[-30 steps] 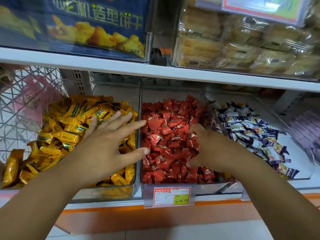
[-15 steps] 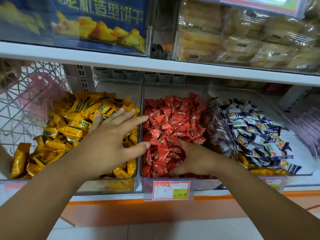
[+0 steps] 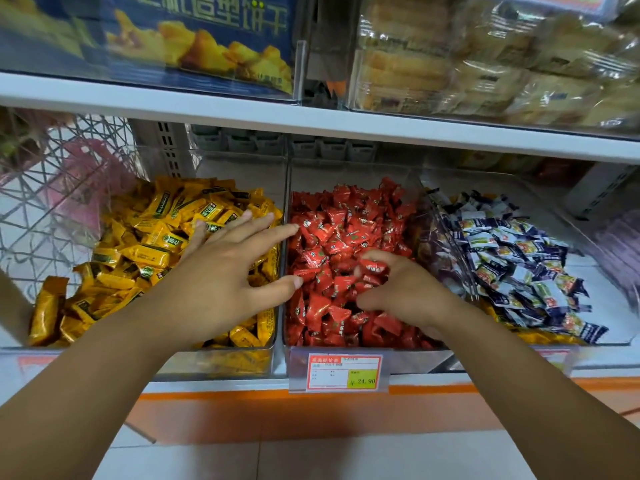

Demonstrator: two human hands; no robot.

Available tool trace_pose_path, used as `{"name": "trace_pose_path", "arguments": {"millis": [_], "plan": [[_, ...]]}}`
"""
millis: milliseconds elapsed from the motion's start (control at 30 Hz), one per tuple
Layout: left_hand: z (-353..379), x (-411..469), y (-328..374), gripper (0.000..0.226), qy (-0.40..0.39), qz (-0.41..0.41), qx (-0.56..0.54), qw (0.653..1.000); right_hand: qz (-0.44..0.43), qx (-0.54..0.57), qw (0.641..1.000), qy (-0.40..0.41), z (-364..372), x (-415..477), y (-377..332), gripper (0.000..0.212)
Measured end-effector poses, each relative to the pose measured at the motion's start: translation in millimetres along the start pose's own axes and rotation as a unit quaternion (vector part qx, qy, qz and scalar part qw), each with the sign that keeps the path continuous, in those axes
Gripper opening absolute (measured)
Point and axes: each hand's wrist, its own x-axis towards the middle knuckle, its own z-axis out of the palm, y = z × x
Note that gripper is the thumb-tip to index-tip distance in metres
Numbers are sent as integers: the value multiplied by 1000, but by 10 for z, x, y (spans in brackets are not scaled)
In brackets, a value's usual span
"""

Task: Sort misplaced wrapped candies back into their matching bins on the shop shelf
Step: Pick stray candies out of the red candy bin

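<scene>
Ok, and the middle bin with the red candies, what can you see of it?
The middle bin is a clear plastic box on the lower shelf, between the yellow-candy bin and the blue-and-white one. It is heaped with red candies in shiny crimped wrappers. A price tag with a red border and a yellow patch reading 24.90 hangs at its front. The right hand digs into the pile, fingers curled round candies; fingertips of the left hand reach over its left wall.
</scene>
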Motion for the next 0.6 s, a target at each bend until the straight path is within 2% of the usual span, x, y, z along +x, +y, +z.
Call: {"name": "trace_pose_path", "arguments": {"millis": [100,233,333,400,433,533,600], "plan": [[-7,16,19,75,-5,3,4,1000,-52,57,996,46,-143,-35,-151,35],[6,15,21,73,-11,4,10,1000,-119,128,979,103,-159,25,-360,33],[16,-2,-3,73,-15,1,17,1000,-127,146,979,60,-62,117,-430,40],[25,-10,-14,75,-4,2,12,1000,-118,87,989,23,-93,165,-406,56],[29,-10,-20,75,0,3,9,1000,-115,44,992,32,-153,164,-395,62],[26,-6,-52,77,1,6,3,1000,-105,-101,984,99,-362,123,-337,64],[15,2,-61,77,-2,5,5,1000,-97,-157,979,88,-419,86,-267,62]]}}
